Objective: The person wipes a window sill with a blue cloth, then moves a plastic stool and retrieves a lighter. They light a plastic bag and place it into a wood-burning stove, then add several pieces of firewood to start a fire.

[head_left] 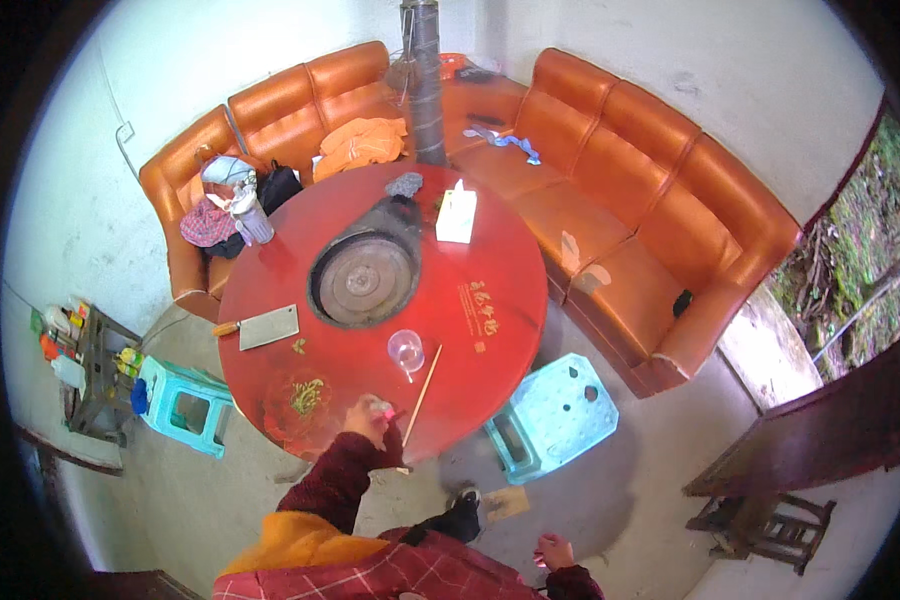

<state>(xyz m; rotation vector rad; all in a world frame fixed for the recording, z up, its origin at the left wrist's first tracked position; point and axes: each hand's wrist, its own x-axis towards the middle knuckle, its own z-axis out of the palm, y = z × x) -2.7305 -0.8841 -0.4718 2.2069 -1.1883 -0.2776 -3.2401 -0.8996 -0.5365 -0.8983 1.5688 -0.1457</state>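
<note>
My left hand (368, 418) is over the near edge of the round red table (500, 270), fingers curled around something small, partly pink and pale, that I cannot make out. Just right of it lies a thin wooden stick (423, 395). Beyond the stick stands a clear plastic cup (406, 348). To the hand's left is a small heap of chopped greens (308, 397), and farther off a cleaver (270, 327) with a wooden handle lies flat. My right hand (553, 551) hangs low at my right side, away from the table. Its fingers are curled, with a bit of pink at them.
A round stove top (364, 279) is set into the table, its pipe (426, 90) rising behind. A tissue box (457, 214) and a tumbler (251, 218) stand on the tabletop. Turquoise stools (565, 415) flank it; an orange sofa (610, 220) curves behind. A shelf (90, 370) stands left.
</note>
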